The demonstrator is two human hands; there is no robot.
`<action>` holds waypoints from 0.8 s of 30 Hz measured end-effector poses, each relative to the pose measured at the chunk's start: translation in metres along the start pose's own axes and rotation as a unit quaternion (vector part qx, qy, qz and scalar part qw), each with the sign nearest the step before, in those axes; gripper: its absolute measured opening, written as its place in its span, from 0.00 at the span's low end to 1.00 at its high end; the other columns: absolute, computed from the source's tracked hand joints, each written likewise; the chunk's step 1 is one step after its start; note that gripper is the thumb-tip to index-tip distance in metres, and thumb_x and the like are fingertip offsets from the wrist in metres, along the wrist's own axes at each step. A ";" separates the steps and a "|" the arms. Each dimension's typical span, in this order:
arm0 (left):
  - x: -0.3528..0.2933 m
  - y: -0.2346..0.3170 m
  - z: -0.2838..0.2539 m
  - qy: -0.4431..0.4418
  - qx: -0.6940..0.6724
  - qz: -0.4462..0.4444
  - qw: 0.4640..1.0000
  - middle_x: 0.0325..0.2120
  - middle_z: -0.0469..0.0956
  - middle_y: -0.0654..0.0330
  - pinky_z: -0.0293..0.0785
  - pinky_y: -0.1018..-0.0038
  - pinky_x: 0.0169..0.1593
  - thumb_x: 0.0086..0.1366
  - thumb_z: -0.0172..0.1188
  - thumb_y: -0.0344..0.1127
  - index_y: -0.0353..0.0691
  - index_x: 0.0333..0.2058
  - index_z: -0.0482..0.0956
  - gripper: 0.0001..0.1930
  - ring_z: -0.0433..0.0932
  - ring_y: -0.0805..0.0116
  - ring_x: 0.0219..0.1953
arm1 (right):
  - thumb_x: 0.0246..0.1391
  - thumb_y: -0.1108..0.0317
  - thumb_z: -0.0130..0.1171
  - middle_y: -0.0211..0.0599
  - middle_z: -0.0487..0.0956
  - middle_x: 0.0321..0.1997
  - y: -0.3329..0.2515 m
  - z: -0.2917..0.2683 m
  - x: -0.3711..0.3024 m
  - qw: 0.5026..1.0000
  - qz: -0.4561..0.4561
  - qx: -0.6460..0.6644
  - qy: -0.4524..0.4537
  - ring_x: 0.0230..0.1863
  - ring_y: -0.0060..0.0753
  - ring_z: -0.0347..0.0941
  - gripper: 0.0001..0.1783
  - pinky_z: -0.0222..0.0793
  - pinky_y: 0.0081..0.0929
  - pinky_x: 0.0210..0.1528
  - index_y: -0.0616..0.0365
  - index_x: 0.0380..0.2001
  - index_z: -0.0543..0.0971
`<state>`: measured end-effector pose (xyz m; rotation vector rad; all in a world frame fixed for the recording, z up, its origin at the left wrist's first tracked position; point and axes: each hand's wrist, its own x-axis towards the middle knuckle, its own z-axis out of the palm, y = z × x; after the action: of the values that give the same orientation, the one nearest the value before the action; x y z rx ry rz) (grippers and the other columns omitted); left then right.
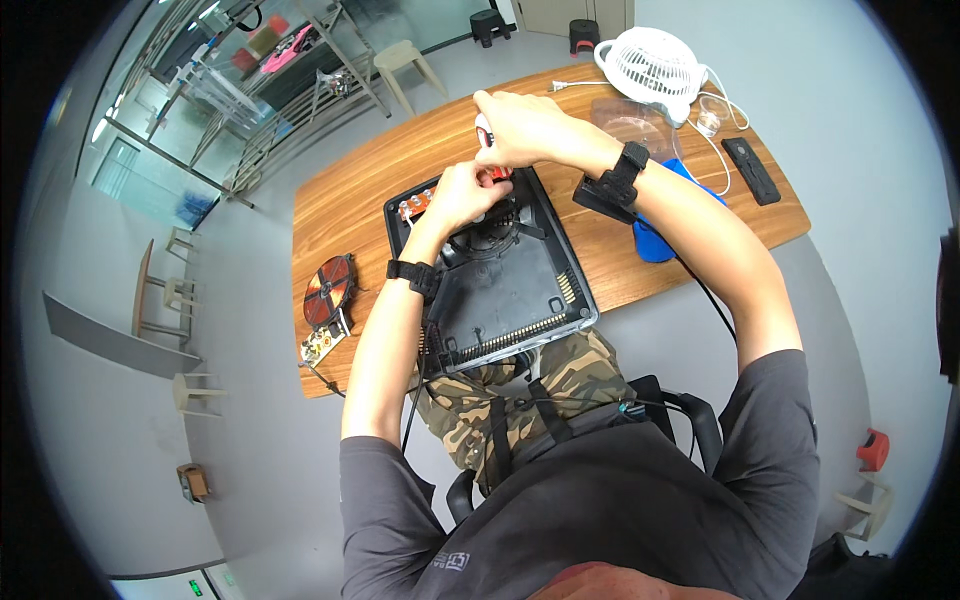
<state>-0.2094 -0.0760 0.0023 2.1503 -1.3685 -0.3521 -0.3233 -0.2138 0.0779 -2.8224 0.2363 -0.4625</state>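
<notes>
An open black plastic appliance housing (490,300), like the base of an induction cooker, lies at the table's front edge, tilted a little. My right hand (520,128) is closed around a white-and-red handheld tool (484,124), much like an electric screwdriver, held upright over the far end of the housing. Just below it, my left hand (462,195) has its fingers pinched together near the tool's red lower part. What those fingers hold is hidden. Beside my left hand sits a small orange circuit board (414,205); a round black fan (486,238) lies partly under it.
On the table's left are a copper coil (330,290) and a circuit board (322,343) with a cable. A white fan (652,68), a clear tray (630,122), a blue pad (655,240) and a black flat device (750,170) occupy the right side.
</notes>
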 end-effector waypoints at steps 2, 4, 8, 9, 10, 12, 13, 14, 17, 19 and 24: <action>-0.002 -0.004 0.005 -0.049 0.007 0.011 0.999 0.28 0.84 0.55 0.78 0.67 0.42 0.57 0.67 0.37 0.36 0.40 0.86 0.13 0.83 0.64 0.32 | 0.48 0.44 0.65 0.56 0.83 0.38 0.002 0.003 -0.003 1.000 0.016 -0.001 0.024 0.42 0.58 0.82 0.34 0.79 0.48 0.44 0.64 0.46 0.75; 0.002 -0.035 0.020 -0.002 0.053 0.077 0.996 0.31 0.85 0.52 0.79 0.63 0.45 0.57 0.64 0.33 0.37 0.39 0.86 0.12 0.84 0.58 0.35 | 0.50 0.50 0.63 0.54 0.84 0.37 -0.016 -0.003 -0.003 0.999 0.026 -0.017 0.026 0.43 0.56 0.83 0.25 0.79 0.48 0.45 0.62 0.40 0.80; 0.001 -0.019 0.025 -0.040 0.105 0.096 0.989 0.34 0.84 0.47 0.78 0.60 0.48 0.57 0.66 0.30 0.32 0.38 0.85 0.11 0.84 0.50 0.40 | 0.54 0.48 0.60 0.56 0.84 0.38 -0.005 0.001 0.002 0.999 0.039 -0.029 0.017 0.42 0.58 0.83 0.27 0.79 0.48 0.45 0.64 0.41 0.80; -0.001 -0.018 0.027 -0.025 0.094 0.095 0.991 0.34 0.84 0.47 0.78 0.59 0.48 0.56 0.67 0.31 0.32 0.37 0.84 0.11 0.83 0.48 0.41 | 0.52 0.48 0.61 0.56 0.84 0.35 -0.002 0.003 0.002 0.998 0.043 -0.018 0.028 0.40 0.60 0.83 0.27 0.79 0.49 0.43 0.65 0.41 0.79; -0.002 -0.017 0.028 -0.017 0.099 0.087 0.991 0.34 0.84 0.47 0.78 0.58 0.48 0.56 0.68 0.32 0.32 0.36 0.83 0.10 0.83 0.48 0.41 | 0.52 0.49 0.61 0.57 0.84 0.35 0.000 0.006 0.002 0.998 0.038 -0.018 0.046 0.40 0.60 0.83 0.27 0.79 0.49 0.43 0.65 0.41 0.78; -0.004 -0.022 0.030 0.000 0.097 0.081 0.992 0.34 0.84 0.47 0.78 0.58 0.48 0.57 0.68 0.33 0.34 0.35 0.83 0.10 0.83 0.48 0.42 | 0.51 0.49 0.62 0.58 0.83 0.34 -0.003 0.008 0.001 0.997 0.016 -0.014 0.078 0.39 0.61 0.82 0.27 0.79 0.50 0.42 0.65 0.42 0.78; -0.005 -0.025 0.032 0.005 0.113 0.089 0.990 0.34 0.84 0.47 0.79 0.57 0.47 0.57 0.67 0.34 0.35 0.34 0.83 0.09 0.84 0.48 0.42 | 0.50 0.50 0.63 0.58 0.84 0.36 -0.003 0.008 0.002 0.998 0.032 -0.006 0.061 0.41 0.61 0.82 0.27 0.79 0.50 0.43 0.64 0.43 0.77; -0.002 -0.028 0.038 0.017 0.109 0.095 0.989 0.34 0.84 0.47 0.79 0.57 0.47 0.57 0.67 0.35 0.36 0.33 0.83 0.09 0.84 0.48 0.41 | 0.50 0.50 0.63 0.57 0.84 0.36 -0.004 0.002 0.000 0.998 0.047 -0.013 0.046 0.42 0.60 0.82 0.28 0.78 0.50 0.43 0.64 0.44 0.77; 0.004 -0.028 0.046 0.019 0.132 0.104 0.986 0.34 0.83 0.45 0.80 0.54 0.46 0.57 0.65 0.36 0.36 0.35 0.83 0.10 0.83 0.45 0.40 | 0.49 0.50 0.65 0.57 0.84 0.38 0.003 0.002 -0.006 0.997 0.051 -0.016 0.062 0.42 0.61 0.81 0.31 0.78 0.50 0.44 0.63 0.49 0.77; 0.001 -0.027 0.043 0.011 0.140 0.097 0.985 0.39 0.83 0.46 0.80 0.54 0.48 0.57 0.64 0.38 0.36 0.38 0.82 0.13 0.83 0.45 0.43 | 0.49 0.51 0.64 0.57 0.84 0.37 -0.005 -0.001 -0.006 0.997 0.041 -0.032 0.061 0.43 0.60 0.82 0.27 0.78 0.52 0.44 0.62 0.44 0.77; -0.008 -0.023 0.044 0.040 0.087 0.094 0.991 0.40 0.81 0.45 0.79 0.55 0.49 0.57 0.65 0.36 0.33 0.38 0.81 0.14 0.81 0.42 0.46 | 0.47 0.54 0.64 0.56 0.83 0.37 -0.016 -0.004 -0.005 0.998 0.016 -0.037 0.047 0.43 0.61 0.80 0.25 0.76 0.50 0.43 0.64 0.42 0.77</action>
<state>-0.2180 -0.0752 -0.0471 2.1241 -1.5923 -0.0750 -0.3269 -0.1987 0.0844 -2.8672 0.3240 -0.5913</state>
